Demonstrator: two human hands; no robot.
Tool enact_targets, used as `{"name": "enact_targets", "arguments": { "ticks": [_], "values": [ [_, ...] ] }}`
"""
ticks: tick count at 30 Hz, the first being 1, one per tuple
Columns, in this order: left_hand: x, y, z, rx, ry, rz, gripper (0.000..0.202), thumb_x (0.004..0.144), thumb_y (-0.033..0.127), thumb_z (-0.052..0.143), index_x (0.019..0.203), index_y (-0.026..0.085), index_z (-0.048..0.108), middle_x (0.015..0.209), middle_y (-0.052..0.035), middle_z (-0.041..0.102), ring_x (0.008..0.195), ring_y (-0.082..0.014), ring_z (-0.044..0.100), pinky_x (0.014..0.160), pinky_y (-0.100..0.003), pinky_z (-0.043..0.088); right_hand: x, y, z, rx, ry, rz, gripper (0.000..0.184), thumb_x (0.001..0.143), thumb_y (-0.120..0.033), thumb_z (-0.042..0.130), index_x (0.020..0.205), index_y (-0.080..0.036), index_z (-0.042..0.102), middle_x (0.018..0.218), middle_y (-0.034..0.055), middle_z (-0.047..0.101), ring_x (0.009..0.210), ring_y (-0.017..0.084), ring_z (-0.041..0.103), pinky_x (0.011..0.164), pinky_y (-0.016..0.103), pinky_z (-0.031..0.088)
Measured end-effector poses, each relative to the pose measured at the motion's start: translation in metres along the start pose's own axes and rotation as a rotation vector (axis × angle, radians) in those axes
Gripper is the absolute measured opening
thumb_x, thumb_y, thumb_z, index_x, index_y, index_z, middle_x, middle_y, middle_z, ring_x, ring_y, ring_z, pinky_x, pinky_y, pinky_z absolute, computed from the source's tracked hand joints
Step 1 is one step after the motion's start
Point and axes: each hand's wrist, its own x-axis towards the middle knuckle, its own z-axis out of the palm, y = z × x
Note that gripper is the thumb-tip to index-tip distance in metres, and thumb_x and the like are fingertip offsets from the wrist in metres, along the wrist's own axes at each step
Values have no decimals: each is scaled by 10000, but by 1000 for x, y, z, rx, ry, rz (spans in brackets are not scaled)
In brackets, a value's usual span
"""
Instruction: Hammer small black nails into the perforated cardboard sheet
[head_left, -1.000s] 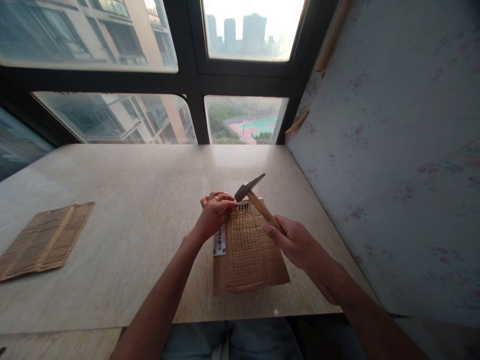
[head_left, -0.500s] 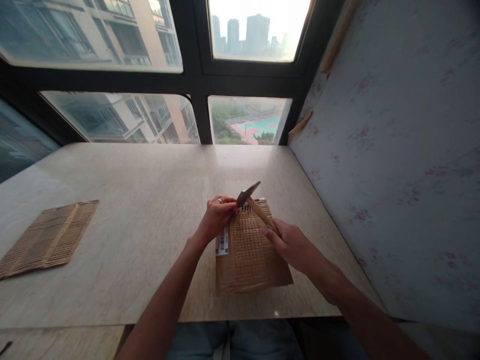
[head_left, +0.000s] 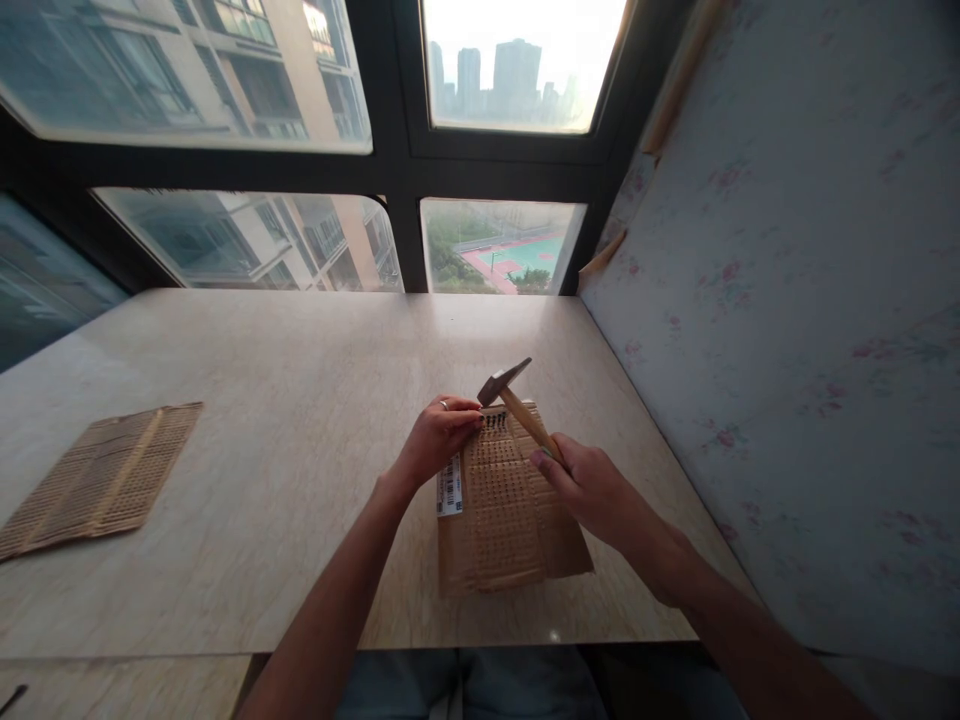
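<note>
A piece of brown cardboard point(head_left: 510, 510) with rows of small nails and a barcode label lies near the front of the table point(head_left: 300, 400). My left hand point(head_left: 439, 435) rests at its far left corner, fingers pinched together on something I cannot make out, a ring on one finger. My right hand point(head_left: 592, 490) is closed round the wooden handle of a small hammer point(head_left: 517, 400). The metal hammer head hovers just above the far edge of the cardboard, beside my left fingertips.
A second perforated cardboard sheet point(head_left: 97, 480) lies at the table's left. A floral-papered wall point(head_left: 787, 300) runs along the right side. Dark-framed windows point(head_left: 397, 170) stand behind the table. My lap shows below the front edge.
The hammer head dropped toward the cardboard half a second ago and has risen slightly again. My left hand stays at the cardboard's far corner.
</note>
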Motion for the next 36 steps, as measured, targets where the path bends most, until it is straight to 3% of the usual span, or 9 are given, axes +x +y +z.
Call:
{"name": "enact_targets", "arguments": {
  "ticks": [5, 17, 24, 31, 36],
  "values": [
    [0, 0, 0, -46, -23, -48, 157, 880, 251, 640, 841, 212, 788, 947, -84, 758, 871, -193, 678, 815, -343, 549, 0, -2, 0, -70, -49, -18, 189, 970, -289, 442, 842, -194, 545, 807, 89, 698, 729, 213, 630, 610, 293, 361],
    [-2, -6, 2, -190, 10, -178, 127, 816, 268, 713, 864, 191, 802, 960, -106, 765, 842, -188, 713, 781, -310, 585, 1, -2, -1, -61, -50, -6, 219, 976, -340, 426, 869, -198, 554, 796, 75, 691, 712, 217, 634, 625, 305, 382],
    [1, -5, 1, -215, -9, -175, 124, 812, 268, 712, 825, 183, 801, 932, -102, 771, 810, -179, 719, 739, -282, 590, 3, -3, -1, -77, -65, -18, 196, 964, -296, 440, 881, -187, 580, 818, 89, 704, 724, 214, 635, 619, 297, 382],
    [1, -3, 0, -234, 2, -199, 116, 798, 263, 726, 846, 189, 801, 957, -108, 772, 818, -183, 724, 760, -306, 603, -1, -6, -9, -14, 29, -54, 250, 955, -355, 441, 761, -211, 504, 657, 23, 638, 565, 160, 542, 550, 282, 347],
    [1, -4, -2, -272, -27, -227, 139, 801, 273, 729, 866, 172, 798, 976, -124, 766, 801, -180, 724, 729, -291, 603, -1, 0, -7, 31, 2, -43, 291, 960, -413, 422, 770, -210, 509, 680, 20, 633, 614, 171, 566, 571, 281, 369]
  ]
}}
